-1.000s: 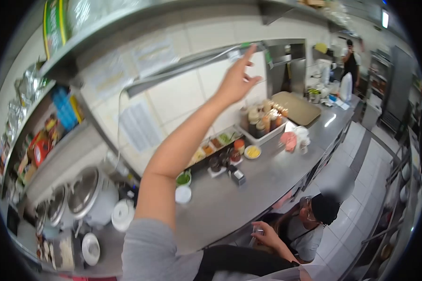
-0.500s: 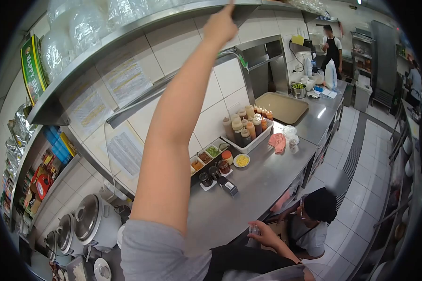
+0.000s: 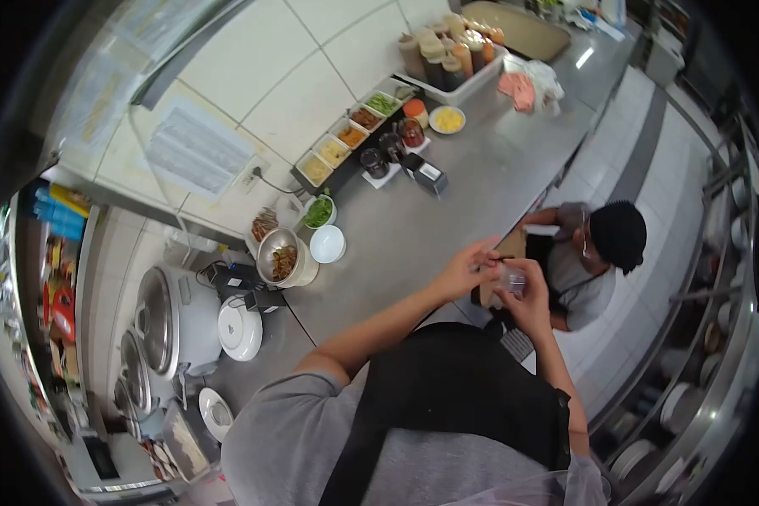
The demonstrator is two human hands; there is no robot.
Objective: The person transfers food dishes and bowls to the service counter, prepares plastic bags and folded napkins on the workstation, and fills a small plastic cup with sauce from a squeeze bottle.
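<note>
My right hand (image 3: 529,297) is closed around a small clear plastic cup (image 3: 512,280), in front of my apron and past the counter's edge. Close beside it, my left hand (image 3: 468,271) has its fingers curled towards the cup; whatever they pinch is too blurred to make out. On the steel counter (image 3: 379,261) to the left stand a white bowl (image 3: 327,244), a metal bowl of brown food (image 3: 280,260) and a bowl of green leaves (image 3: 319,212).
A person in a black cap (image 3: 617,236) is low beside the counter, close to my hands. Along the wall are a row of topping tubs (image 3: 348,135), dark jars (image 3: 374,163) and a basket of squeeze bottles (image 3: 481,80). Rice cookers (image 3: 173,316) stand at left.
My left hand has come down from the overhead shelf to beside the cup in my right hand. The view has tilted down, bringing the bowls at the counter's left into sight.
</note>
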